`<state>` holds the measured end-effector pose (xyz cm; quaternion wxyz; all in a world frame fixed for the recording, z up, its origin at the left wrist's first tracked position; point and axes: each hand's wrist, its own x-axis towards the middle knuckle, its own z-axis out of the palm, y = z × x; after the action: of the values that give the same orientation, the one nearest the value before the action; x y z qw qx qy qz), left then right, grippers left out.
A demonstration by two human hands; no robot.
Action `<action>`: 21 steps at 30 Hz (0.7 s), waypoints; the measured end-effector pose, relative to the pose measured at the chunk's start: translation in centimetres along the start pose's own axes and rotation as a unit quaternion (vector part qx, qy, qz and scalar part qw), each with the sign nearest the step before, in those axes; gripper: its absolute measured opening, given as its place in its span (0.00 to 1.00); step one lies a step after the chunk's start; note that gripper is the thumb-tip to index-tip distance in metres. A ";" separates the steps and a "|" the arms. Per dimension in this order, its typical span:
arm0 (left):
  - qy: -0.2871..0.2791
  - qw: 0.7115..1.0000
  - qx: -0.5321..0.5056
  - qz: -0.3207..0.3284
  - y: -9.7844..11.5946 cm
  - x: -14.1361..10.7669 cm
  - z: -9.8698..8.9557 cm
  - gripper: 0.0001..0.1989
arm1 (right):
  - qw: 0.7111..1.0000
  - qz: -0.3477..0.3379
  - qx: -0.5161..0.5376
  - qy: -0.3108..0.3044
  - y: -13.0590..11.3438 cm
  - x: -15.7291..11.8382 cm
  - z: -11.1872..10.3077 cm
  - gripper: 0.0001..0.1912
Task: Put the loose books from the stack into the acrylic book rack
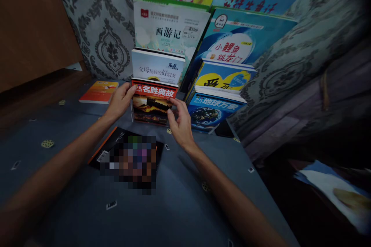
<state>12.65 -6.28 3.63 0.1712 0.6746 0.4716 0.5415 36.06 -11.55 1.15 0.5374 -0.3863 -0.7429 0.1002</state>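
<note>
A red-topped book (154,102) with a dark golden cover stands upright at the front of the left row of a stepped stack. My left hand (119,99) grips its left edge, the thumb near the top corner. At its right edge is my right hand (181,122), with the fingertips against the upper corner and the thumb by the front cover. Right behind it stands a pale blue book (158,67). A blue book with an Earth picture (213,112) fronts the right row, beside my right hand. A dark book (101,148) lies on the cloth between my forearms, partly pixelated.
An orange book (100,90) lies flat at the left. Taller books, including a pale green one (171,21) and a teal one (246,32), rise behind. Patterned wallpaper (111,50) backs them. The grey-blue tablecloth (179,204) ends at a right edge, with a dark drop beyond.
</note>
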 end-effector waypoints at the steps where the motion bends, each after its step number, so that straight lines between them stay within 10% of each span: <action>1: 0.002 1.000 0.013 0.005 -0.1 -0.1 0.1 0.17 | 1.000 0.001 -0.002 -0.001 0.0 -0.2 0.0 0.17; 21: -0.021 0.999 0.018 0.020 1.3 -2.0 -0.6 0.15 | 1.000 0.006 0.006 -0.015 -0.2 -1.2 0.0 0.16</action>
<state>12.74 -8.78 3.67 0.1587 0.6980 0.4641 0.5218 36.09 -12.55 0.37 0.5280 -0.3858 -0.7480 0.1135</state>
